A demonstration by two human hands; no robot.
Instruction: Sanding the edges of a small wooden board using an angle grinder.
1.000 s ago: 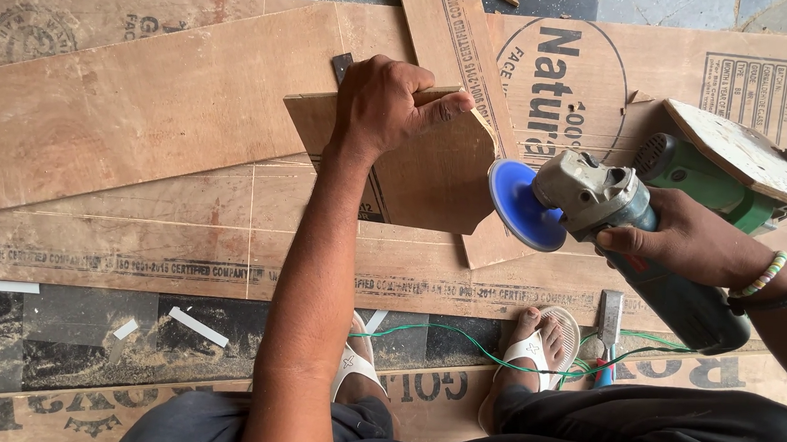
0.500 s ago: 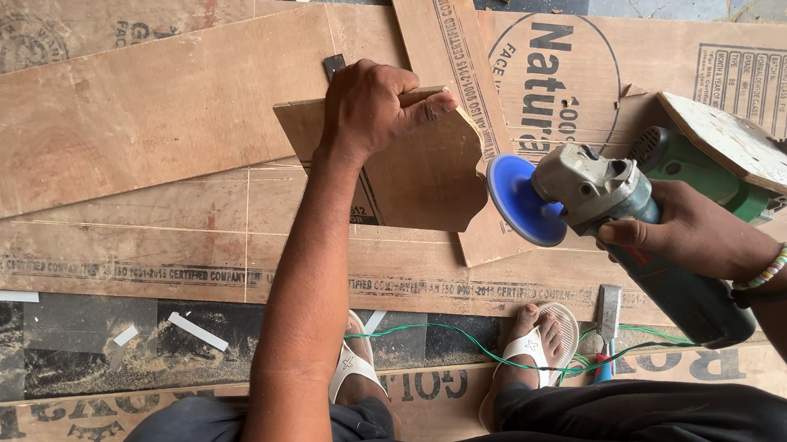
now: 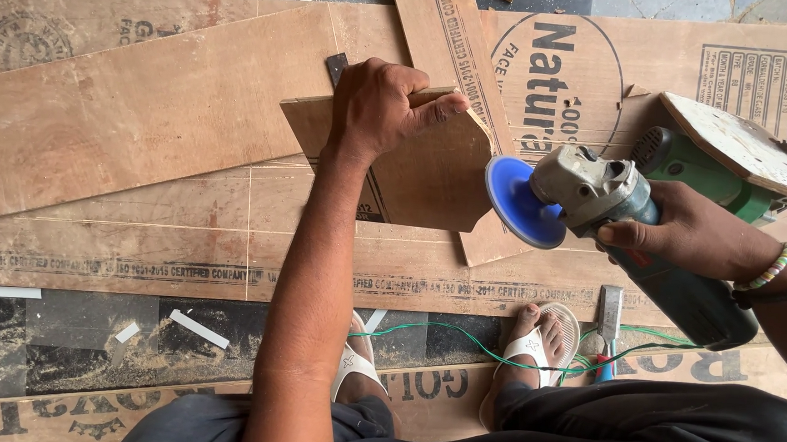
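My left hand (image 3: 387, 107) grips the top edge of a small brown plywood piece (image 3: 424, 173), holding it on edge over the plywood sheets on the floor. My right hand (image 3: 684, 234) is wrapped around the dark green body of an angle grinder (image 3: 626, 217). Its round blue sanding disc (image 3: 522, 202) faces the right edge of the small piece, touching it or a hair away; I cannot tell which.
A long plywood plank (image 3: 145, 110) lies at the left on a big printed sheet (image 3: 228, 247). A second green power tool (image 3: 715, 168) sits under a worn board (image 3: 744, 147) at right. A green cable (image 3: 459, 339) and a chisel (image 3: 607, 330) lie by my sandalled feet (image 3: 536, 348).
The view has shifted slightly. The grinder's blue disc has edged a little closer to the small piece's right edge. My left hand keeps the same grip.
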